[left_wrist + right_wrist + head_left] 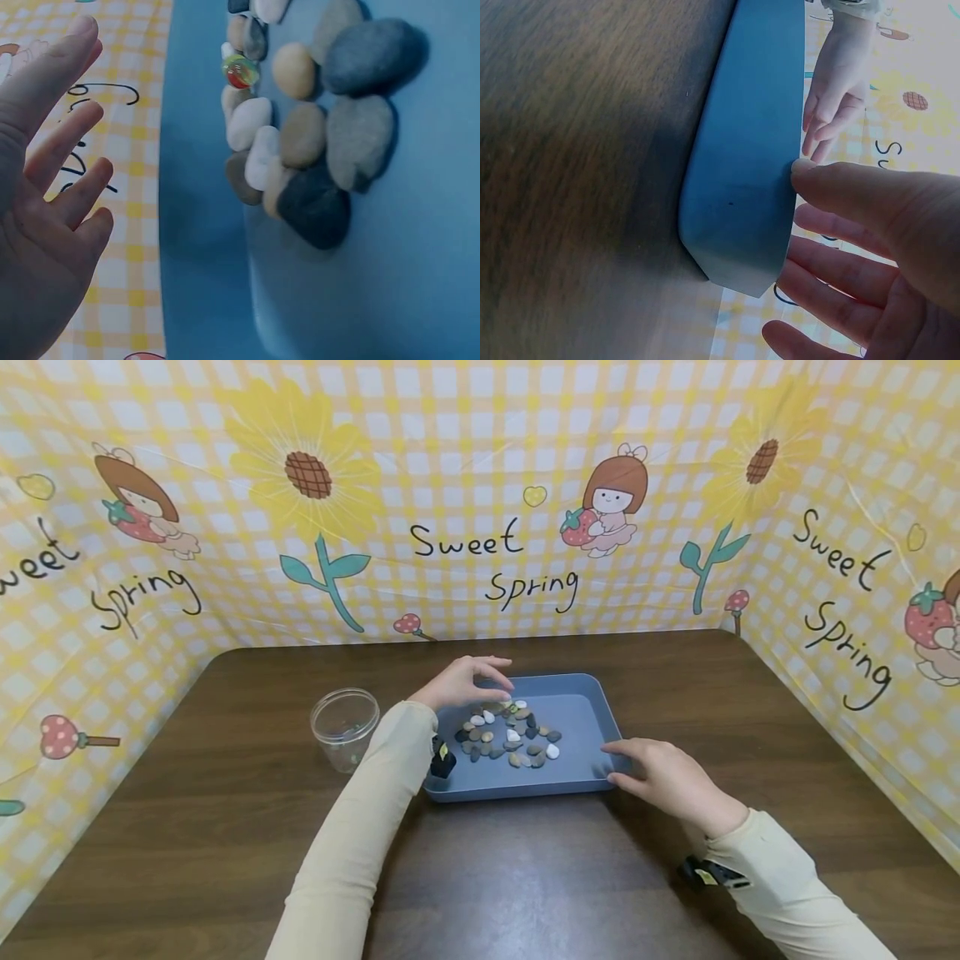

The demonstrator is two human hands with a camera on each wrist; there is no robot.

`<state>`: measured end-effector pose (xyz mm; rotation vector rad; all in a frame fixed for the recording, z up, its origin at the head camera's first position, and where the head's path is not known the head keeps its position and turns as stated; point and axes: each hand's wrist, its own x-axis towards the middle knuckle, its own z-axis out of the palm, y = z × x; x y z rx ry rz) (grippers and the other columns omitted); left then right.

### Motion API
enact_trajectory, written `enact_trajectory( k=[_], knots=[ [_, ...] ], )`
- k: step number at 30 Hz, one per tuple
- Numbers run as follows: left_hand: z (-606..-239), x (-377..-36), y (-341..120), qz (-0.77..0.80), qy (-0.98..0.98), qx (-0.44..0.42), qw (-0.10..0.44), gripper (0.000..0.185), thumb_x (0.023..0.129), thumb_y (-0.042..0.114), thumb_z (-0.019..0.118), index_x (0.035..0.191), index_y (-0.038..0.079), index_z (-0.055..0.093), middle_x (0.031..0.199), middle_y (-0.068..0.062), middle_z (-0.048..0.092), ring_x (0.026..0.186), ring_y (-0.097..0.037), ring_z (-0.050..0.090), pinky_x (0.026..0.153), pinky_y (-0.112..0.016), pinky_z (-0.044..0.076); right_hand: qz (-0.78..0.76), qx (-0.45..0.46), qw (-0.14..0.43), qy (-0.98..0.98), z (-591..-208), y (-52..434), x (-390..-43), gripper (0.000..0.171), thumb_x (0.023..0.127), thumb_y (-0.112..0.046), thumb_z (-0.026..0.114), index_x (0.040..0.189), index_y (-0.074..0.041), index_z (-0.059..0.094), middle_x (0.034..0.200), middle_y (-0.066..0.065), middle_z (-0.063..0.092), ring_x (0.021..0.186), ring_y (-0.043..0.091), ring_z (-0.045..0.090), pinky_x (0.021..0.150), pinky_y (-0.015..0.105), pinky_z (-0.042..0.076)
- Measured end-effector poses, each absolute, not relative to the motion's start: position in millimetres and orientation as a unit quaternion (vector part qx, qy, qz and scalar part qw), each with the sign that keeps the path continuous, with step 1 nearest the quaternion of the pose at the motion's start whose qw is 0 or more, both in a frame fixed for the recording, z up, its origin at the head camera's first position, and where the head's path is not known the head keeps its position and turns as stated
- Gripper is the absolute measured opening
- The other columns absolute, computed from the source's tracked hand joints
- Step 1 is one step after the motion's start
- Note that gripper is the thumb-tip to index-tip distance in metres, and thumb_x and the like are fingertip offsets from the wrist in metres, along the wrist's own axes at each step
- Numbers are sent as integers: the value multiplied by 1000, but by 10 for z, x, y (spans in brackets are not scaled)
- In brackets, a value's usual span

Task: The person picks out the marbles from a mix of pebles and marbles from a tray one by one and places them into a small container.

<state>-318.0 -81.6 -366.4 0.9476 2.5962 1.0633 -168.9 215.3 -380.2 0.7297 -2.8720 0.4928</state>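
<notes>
A blue-grey tray (pixel 587 714) lies on the table, with pebbles (pixel 537 732) in grey, tan, white and black spread over its left and middle part. Among the stones at the tray's far side sits a glass marble (pixel 240 72) with red, yellow and green in it. My left hand (pixel 467 681) hovers over the far left of the tray, its fingers loosely extended and nothing held. At the tray's right end is my right hand (pixel 671 779), thumb and fingertips touching the rim near the front corner, fingers fairly straight.
To the left of the tray stands a clear round jar (pixel 345 727), without a lid on it, with small greenish bits visible inside. Underneath is a dark wooden table (pixel 495 868). A yellow checked cloth (pixel 450 468) closes off the back and both sides.
</notes>
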Motion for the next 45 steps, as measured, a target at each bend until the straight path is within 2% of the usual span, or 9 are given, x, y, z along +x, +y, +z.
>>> enact_trajectory(
  k=[12, 19, 28, 45],
  knots=[
    [-3817, -3198, -752, 330, 889, 300, 104, 23, 86, 23, 68, 105, 10, 72, 151, -1, 35, 148, -20, 8, 119, -49, 2, 164, 238, 63, -955, -3800, 2153, -1684, 37, 83, -19, 70, 116, -3, 64, 112, 12, 68, 103, 27, 65, 86, 44, 52],
    [-3864, -3183, -743, 319, 897, 292, 96, 21, 85, 23, 68, 102, 11, 73, 153, -5, 31, 148, -22, 1, 119, -47, -1, 165, 237, 63, -955, -3806, 2154, -1686, 37, 83, -19, 70, 115, -3, 65, 112, 13, 68, 103, 28, 65, 86, 44, 52],
    [-3896, -3204, -725, 290, 907, 291, 94, 20, 83, 23, 71, 100, 13, 73, 153, -2, 32, 148, -23, 1, 120, -45, -1, 165, 233, 60, -956, -3810, 2160, -1684, 36, 83, -19, 70, 115, -3, 65, 112, 13, 68, 103, 28, 65, 86, 45, 52],
    [-3920, -3193, -703, 245, 919, 296, 86, 17, 82, 19, 72, 97, 11, 74, 152, -6, 33, 147, -29, 8, 120, -45, 1, 169, 232, 56, -956, -3810, 2164, -1679, 37, 84, -19, 69, 116, -4, 64, 113, 12, 68, 105, 28, 64, 87, 45, 52]
  ],
)
